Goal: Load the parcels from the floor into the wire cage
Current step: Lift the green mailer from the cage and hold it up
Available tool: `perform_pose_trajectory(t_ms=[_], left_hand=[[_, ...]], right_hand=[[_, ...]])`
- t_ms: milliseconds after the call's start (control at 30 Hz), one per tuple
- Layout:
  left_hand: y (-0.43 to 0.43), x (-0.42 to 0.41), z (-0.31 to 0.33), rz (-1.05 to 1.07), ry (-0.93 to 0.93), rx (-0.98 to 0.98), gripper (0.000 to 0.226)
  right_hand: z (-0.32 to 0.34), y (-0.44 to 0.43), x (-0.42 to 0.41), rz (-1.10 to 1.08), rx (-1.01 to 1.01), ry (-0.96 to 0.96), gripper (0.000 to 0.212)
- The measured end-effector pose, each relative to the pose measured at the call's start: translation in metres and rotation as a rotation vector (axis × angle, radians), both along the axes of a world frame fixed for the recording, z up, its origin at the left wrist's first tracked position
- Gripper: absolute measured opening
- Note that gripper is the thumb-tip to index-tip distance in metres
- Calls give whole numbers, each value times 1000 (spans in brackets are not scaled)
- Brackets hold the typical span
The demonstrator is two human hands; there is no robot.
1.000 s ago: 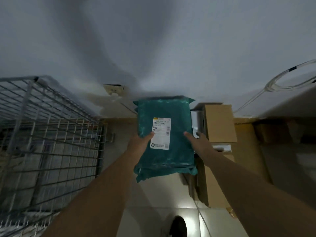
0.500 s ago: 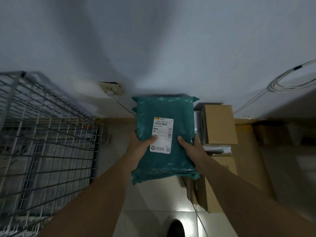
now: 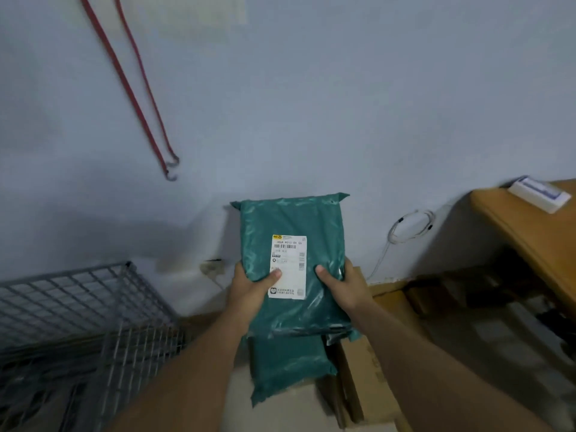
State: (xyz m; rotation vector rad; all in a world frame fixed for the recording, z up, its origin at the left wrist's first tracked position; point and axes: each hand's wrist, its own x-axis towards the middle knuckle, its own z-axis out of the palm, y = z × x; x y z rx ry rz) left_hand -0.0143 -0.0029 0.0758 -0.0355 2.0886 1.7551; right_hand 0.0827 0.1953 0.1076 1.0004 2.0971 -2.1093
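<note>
Green plastic parcel (image 3: 293, 263) w/ white label (image 3: 288, 266), held up at centre of view, in front of the wall. Left hand (image 3: 252, 291) and right hand (image 3: 343, 288) clamp its lower edges, thumbs on top. Looks soft, light, prob. slippery film; best gripped at both sides, as now. Second green parcel (image 3: 286, 369) below at 6 o'clock, cardboard boxes (image 3: 367, 385) at 5. Wire cage (image 3: 78, 307) at 8 o'clock, well apart.

wire cage (image 3: 78, 322) cut off at nine o'clock and blurred, label (image 3: 288, 266) print too small to read, second green parcel (image 3: 286, 366) partly hidden at six o'clock
</note>
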Motion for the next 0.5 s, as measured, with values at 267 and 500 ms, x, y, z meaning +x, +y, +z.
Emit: perform_pose_trajectory(t_ms=[267, 500], left_hand=[[-72, 32, 315, -38, 312, 130, 56], [-180, 43, 557, 0, 606, 206, 53]], right_hand=[[278, -81, 39, -103, 135, 324, 73], [508, -176, 34, -37, 250, 645, 72]])
